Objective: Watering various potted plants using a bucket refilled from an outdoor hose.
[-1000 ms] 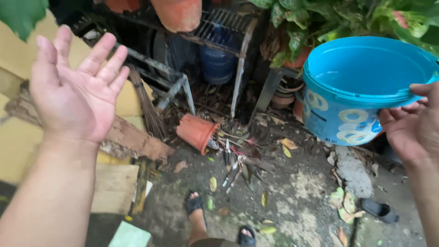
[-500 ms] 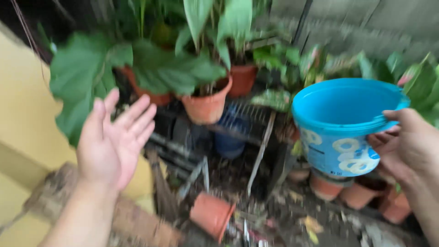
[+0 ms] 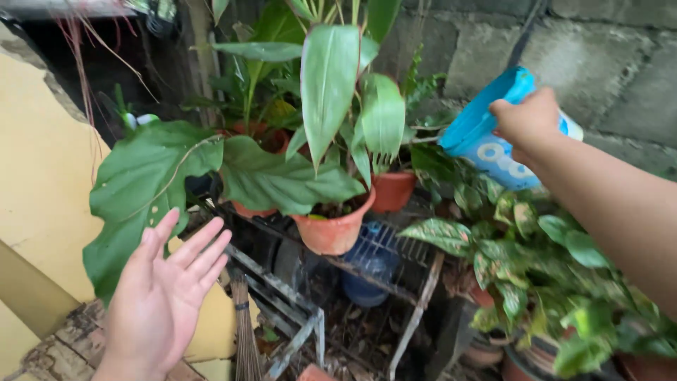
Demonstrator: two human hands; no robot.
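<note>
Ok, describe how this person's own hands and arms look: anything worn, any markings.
Both are bare. The left hand shows no ring, glove or watch, and its wrist carries no sleeve or band. The right hand is likewise ungloved with nothing on its fingers, and the right forearm runs uncovered to the frame's edge. No tattoos, bandages or markings are visible on either.

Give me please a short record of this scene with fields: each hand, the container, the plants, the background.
left hand: left hand open, palm up, fingers spread, holds nothing
right hand: right hand grips the blue bucket at its rim
bucket: tilted toward the plants
plants: large-leaf plants in a terracotta pot on a metal rack
background: grey block wall, yellow wall at left
</note>
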